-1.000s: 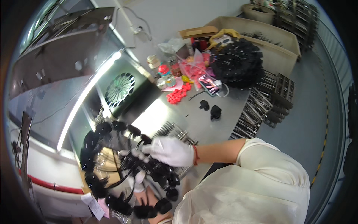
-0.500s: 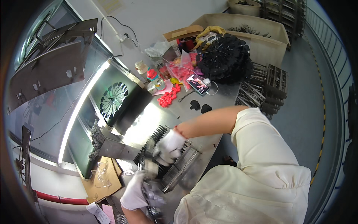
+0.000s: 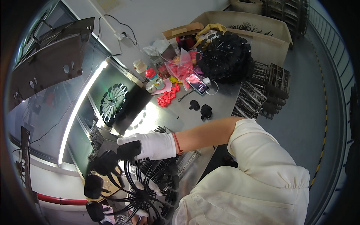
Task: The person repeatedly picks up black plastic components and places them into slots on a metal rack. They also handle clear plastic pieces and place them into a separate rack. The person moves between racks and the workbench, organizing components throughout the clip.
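Observation:
A wheel-like bundle of black curved spokes (image 3: 140, 198) with paddle-shaped ends fills the lower left of the view. My left hand (image 3: 153, 187) is mostly behind it; white-gloved fingers show around its centre, gripping it. My right hand (image 3: 155, 145), also white-gloved, reaches across from the right and grips one black paddle end (image 3: 129, 150) at the bundle's upper edge. Beneath my right forearm, partly covered, lies a metal rack (image 3: 187, 161) with dark teeth on the bench.
Two black pieces (image 3: 206, 111), red clips (image 3: 168, 95), a phone (image 3: 197, 83) on a cable and bottles (image 3: 152, 74) lie on the metal bench (image 3: 176, 123). A stack of black wheels (image 3: 225, 56) stands farther back. Metal racks (image 3: 255, 93) are at the right; a bright tube lamp (image 3: 80, 108) leans left.
The black spoked bundle has come up into clear view at lower left. My right hand has moved up and left from the rack onto one of its paddle ends.

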A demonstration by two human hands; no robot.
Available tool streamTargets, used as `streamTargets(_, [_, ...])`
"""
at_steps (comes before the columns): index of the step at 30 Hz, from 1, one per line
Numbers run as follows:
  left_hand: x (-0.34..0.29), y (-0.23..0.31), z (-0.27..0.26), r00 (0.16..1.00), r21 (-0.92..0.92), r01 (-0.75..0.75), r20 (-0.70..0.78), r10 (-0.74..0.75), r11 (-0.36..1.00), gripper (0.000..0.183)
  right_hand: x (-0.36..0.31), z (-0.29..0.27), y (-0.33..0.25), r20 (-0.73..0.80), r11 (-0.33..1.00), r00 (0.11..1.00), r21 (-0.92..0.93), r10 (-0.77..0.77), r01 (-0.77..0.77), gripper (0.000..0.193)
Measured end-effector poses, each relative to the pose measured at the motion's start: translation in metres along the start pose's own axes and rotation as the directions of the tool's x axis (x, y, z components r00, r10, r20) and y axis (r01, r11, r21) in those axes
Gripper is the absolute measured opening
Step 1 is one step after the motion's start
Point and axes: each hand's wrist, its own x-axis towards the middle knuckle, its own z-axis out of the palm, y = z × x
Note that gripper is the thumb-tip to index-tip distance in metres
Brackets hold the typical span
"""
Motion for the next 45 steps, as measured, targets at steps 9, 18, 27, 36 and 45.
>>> streamTargets(9, [-0.043, -0.017, -0.029, 0.982, -0.316, -0.132, -0.171, 0.080, 0.940, 0.072, -0.070, -0.018, 0.046, 0.980, 0.465, 0.143, 0.191, -0.138, -0.865, 0.021])
streamTargets(18, [-0.002, -0.031, 0.007, 0.905, -0.923, -0.210, -0.060, 0.421, 0.321, 0.096, 0.033, -0.031, 0.003, 0.205, 0.968, 0.952, -0.057, -0.229, 0.246, 0.047])
streamTargets(27, [-0.007, 0.016, -0.035, 0.944, 0.586, -0.226, -0.065, 0.323, 0.778, 0.083, 0.011, -0.026, 0.026, 0.813, 0.871, 0.582, 0.274, 0.016, -0.408, 0.015])
streamTargets(36, [-0.009, -0.072, -0.013, 0.989, -0.994, -0.058, -0.069, -0.131, 0.090, 0.036, 0.047, -0.031, 0.001, 0.270, 0.953, 0.935, -0.134, -0.229, 0.272, 0.054])
streamTargets(45, [-0.017, -0.008, -0.011, 0.997, -0.997, 0.073, 0.073, -0.003, 0.007, 0.032, 0.085, -0.010, -0.024, 0.331, 0.927, 0.933, -0.290, -0.137, 0.239, 0.044])
